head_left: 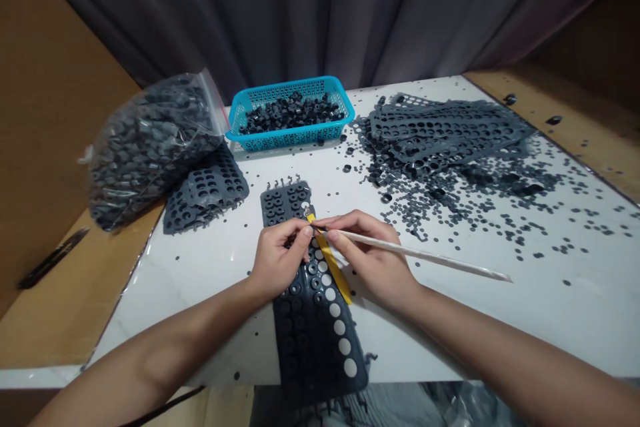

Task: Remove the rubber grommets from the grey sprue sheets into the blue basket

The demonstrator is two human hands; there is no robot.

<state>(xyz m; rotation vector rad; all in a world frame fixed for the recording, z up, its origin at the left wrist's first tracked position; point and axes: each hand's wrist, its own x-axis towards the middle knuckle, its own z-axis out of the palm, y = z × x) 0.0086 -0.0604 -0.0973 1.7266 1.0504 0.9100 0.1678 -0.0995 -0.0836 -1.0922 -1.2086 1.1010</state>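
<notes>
- The left hand (281, 257) and right hand (374, 257) come together over the middle of the sheet, fingertips nearly meeting.
- The left thumb and forefinger look pinched on a small dark piece (318, 228), too small to make out, presumably to steady it.
- The right hand grips a thin white stick (430, 255) near its end, likely for finer control; the long remainder juts out to the right.
- Beneath them, the dark studded sheet (320, 363) lies lengthwise, its near end over the bench (500, 333) edge, probably for easy reach. White shows through a row of round holes along its right side.
- A yellow tool (336, 271) lies slantwise along that row, seemingly handy there.
- Behind, a blue basket (290, 140) holds dark pieces, its walls keeping them gathered.
- To the left, a bulging clear bag (150, 153) leans over more perforated sheets (217, 177).
- To the right, stacked sheets (445, 123) sit among scattered dark discs (445, 210).
</notes>
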